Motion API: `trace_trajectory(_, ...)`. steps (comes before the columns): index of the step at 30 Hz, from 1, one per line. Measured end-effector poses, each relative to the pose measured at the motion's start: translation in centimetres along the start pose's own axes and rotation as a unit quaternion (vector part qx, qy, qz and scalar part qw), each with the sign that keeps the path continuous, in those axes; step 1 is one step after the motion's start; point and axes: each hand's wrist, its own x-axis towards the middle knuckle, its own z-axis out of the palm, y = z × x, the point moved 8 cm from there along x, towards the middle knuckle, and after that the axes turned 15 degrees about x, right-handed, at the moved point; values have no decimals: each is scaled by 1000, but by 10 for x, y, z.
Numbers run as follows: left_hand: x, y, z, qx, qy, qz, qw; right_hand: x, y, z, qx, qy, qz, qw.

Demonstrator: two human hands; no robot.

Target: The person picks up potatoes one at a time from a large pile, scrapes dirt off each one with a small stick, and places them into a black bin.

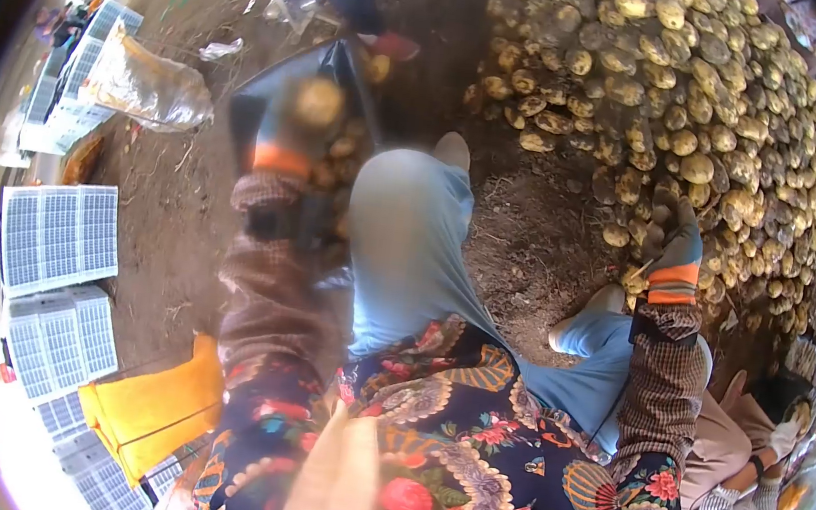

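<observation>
Potatoes lie in a large heap at the upper right. My right hand, in a grey glove with an orange cuff, rests at the heap's near edge, its dark fingertips apart against the potatoes. At the upper left my left hand, gloved alike and blurred by motion, is closed around a single potato. It is over the mouth of a dark container or bag. More potatoes show beside that hand, partly hidden by my sleeve and raised knee.
Stacked white-and-blue crates stand at the left, with a yellow cloth or bag nearby. A shiny sack lies on the brown soil. Another person sits close at the lower right; others are at the top.
</observation>
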Motion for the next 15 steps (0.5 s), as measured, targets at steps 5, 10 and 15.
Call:
trace_trajectory(5, -239, -206, 248, -729, -241, -514, 382, -19, -34, 11, 10, -78, -21, 997)
trace_trajectory(10, -187, -211, 206, -460, -256, -637, 563, -34, -71, 18, 12, -67, -91, 993)
trace_trajectory(15, 65, -77, 119, -259, -251, -396, 845, -26, -79, 12, 51, -40, -53, 996)
